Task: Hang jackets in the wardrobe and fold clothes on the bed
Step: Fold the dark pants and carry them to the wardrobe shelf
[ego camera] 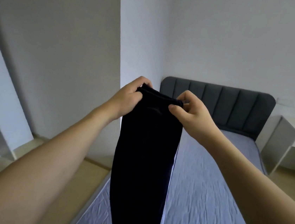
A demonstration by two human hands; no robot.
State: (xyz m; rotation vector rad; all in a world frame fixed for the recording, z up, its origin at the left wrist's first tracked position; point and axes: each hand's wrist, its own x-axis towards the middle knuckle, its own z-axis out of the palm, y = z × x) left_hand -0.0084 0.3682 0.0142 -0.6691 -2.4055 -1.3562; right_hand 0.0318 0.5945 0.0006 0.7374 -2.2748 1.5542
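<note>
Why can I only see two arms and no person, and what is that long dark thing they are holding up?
The camera sits on the person's head and looks forward and down, so you see only their arms. The left hand and the right hand each pinch the top edge of dark trousers, which hang straight down in the air. A white stripe runs down one side. Under them is a bed with a wrinkled blue-grey sheet and a dark headboard. A pale nightstand stands beside the bed. The person is probably about to fold the trousers.
</note>
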